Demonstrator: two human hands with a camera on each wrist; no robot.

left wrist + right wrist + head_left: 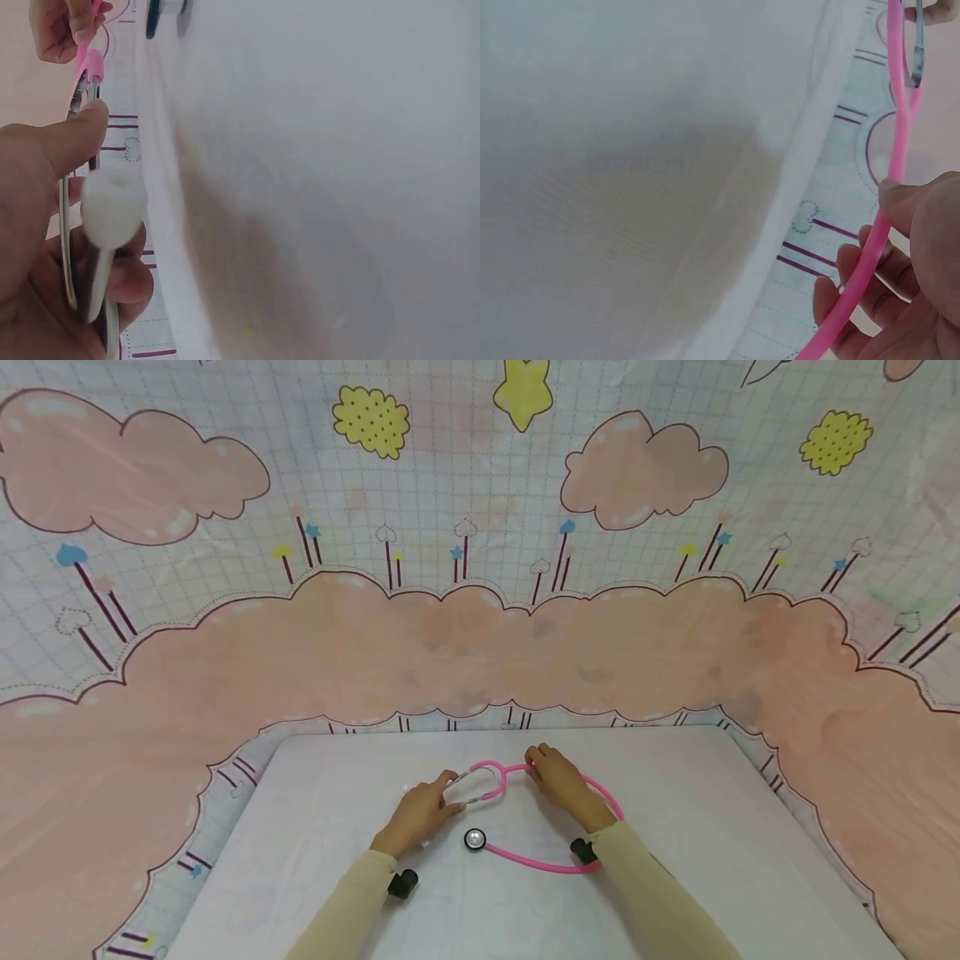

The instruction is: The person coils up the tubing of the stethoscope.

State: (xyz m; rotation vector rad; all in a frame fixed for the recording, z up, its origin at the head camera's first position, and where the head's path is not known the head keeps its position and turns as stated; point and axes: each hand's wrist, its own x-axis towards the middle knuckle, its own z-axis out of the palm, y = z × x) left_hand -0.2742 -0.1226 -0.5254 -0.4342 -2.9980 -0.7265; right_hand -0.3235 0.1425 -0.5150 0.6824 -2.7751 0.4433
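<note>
A pink stethoscope (pixel 536 864) with metal ear tubes curves across the white table. My left hand (pixel 420 812) grips the ear tubes, thumb and fingers about the metal. In the left wrist view a white ear tip (pixel 112 208) pokes out in front of my left palm. Just past the fork of the pink tubing, my right hand (pixel 558 779) pinches the tube (pixel 870 259) between thumb and fingers. From there the tube loops under my right forearm and back to the round chest piece (pixel 475 839), which lies on the table between my hands.
The white table (pixel 315 802) reaches to a hanging patterned cloth (pixel 480 643) at the back and sides. A black wrist camera (pixel 403 883) sits on my left wrist, another (pixel 583 850) on my right, close to the tube.
</note>
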